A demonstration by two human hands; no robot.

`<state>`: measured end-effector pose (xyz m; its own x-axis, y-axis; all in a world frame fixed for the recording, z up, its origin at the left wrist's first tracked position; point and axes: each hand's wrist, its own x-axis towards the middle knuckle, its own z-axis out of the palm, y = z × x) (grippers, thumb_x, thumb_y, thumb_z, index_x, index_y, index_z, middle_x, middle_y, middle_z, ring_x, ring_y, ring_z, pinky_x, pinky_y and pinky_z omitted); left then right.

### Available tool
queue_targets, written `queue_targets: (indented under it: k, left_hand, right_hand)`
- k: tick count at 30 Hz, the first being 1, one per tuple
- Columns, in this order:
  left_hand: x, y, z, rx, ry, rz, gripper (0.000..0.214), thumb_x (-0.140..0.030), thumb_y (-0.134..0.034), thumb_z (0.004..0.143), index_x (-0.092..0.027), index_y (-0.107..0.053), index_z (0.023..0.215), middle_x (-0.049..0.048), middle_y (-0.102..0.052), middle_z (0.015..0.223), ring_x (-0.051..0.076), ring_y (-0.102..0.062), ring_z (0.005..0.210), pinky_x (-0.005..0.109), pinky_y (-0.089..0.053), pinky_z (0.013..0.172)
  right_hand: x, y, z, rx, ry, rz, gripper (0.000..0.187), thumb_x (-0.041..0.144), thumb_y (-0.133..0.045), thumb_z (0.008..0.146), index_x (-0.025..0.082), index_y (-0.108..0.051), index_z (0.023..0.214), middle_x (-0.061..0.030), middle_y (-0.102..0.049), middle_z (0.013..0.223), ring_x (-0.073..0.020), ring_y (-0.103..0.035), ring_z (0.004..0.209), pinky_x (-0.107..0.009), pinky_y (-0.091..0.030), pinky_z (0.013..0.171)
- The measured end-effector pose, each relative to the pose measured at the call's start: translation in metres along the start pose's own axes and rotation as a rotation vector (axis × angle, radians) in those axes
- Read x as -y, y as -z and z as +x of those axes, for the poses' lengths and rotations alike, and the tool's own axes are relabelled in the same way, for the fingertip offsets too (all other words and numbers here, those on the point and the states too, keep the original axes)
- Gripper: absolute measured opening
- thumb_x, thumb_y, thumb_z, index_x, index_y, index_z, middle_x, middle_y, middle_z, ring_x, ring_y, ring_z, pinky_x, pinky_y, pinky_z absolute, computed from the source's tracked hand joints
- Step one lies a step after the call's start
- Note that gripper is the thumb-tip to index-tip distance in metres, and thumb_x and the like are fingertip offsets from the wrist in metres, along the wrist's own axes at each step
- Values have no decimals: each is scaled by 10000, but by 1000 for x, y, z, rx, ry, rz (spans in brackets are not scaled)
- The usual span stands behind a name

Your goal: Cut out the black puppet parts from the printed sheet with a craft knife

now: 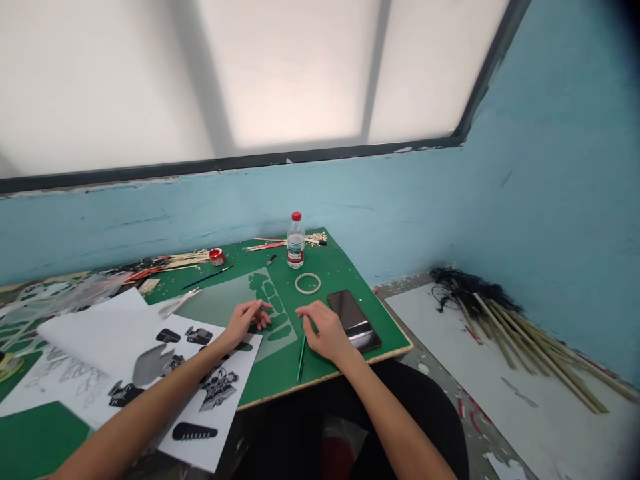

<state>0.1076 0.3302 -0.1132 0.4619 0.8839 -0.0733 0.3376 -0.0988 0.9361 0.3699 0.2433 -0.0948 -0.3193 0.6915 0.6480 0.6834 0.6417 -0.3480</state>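
Observation:
My left hand [245, 321] hovers over the right part of a translucent plastic sheet [215, 301], its fingers loosely bent and apart with nothing visible in them. Several cut-out shapes in that sheet let the green tabletop show through. Right of the sheet is my right hand [327, 331], fingers curled and thumb near the index finger; anything between the fingertips is too small to make out. Below this hand a slim green pen-like tool [301, 360] lies on the table. White paper printed with black patterns [220, 390] lies under my left forearm.
A black phone [354, 320], a tape roll [307, 283] and a water bottle [295, 243] are on the green table [345, 263]. A red jar [217, 257], a thin brush [207, 277] and a scissors-like tool [180, 302] lie farther left. Bamboo sticks [540, 353] lie on the floor at right.

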Motion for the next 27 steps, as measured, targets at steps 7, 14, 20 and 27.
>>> queue_targets:
  k: [7,14,20,27]
  left_hand:
    - [-42,60,-42,130,-1,387,354,-434,-643,1027,-203,-648,1295,93,-665,1306,233,-682,1093,441,-602,944]
    - [-47,131,-101,283,138,828,353,-409,-675,1010,-199,-648,1291,100,-655,1326,244,-670,1138,465,-590,973]
    - [-42,140,-40,354,213,984,364,-409,-675,1010,-191,-643,1299,102,-655,1326,245,-674,1134,465,-595,964]
    - [-33,138,-19,423,267,988,354,-415,-672,1012,-187,-654,1281,92,-665,1305,242,-683,1103,444,-605,938]
  right_hand:
    - [31,7,-11,364,157,-183,264,298,-652,1040,170,-652,1271,-71,-688,1158,-223,-683,1055,-422,-605,913]
    - [34,6,-18,462,66,-344,286,353,-676,1026,160,-668,1236,-99,-675,1250,-239,-675,1111,-449,-596,955]
    - [27,3,-14,457,40,-390,276,358,-674,1029,154,-678,1215,-102,-685,1238,-229,-686,1087,-432,-604,940]
    - [15,-4,-15,378,63,-371,271,356,-671,1031,162,-675,1219,-90,-685,1233,-226,-686,1079,-429,-607,927]
